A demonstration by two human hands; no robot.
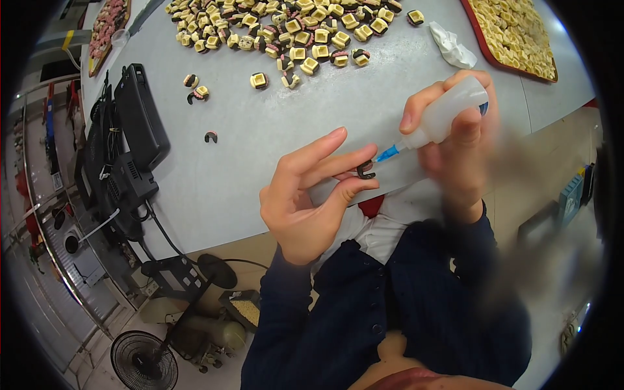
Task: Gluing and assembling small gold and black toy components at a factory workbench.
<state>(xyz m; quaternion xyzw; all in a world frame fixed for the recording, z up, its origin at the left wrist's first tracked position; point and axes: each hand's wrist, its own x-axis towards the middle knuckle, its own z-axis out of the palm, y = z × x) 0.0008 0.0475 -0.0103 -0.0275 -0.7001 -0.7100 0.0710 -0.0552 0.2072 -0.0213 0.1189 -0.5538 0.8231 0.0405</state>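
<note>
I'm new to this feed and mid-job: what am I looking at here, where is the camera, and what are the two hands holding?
One fisheye camera on the person's head looks down, so edges bend. The left hand pinches a small dark C-shaped part. The right hand holds a small squeeze bottle, its blue nozzle at that part. On the grey table lie many small cream square parts, a red tray of similar pieces, a crumpled white cloth and a black machine.

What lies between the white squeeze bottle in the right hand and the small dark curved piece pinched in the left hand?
In the head view, only the white squeeze bottle's blue nozzle tip spans the gap, reaching the small dark curved piece.
</note>
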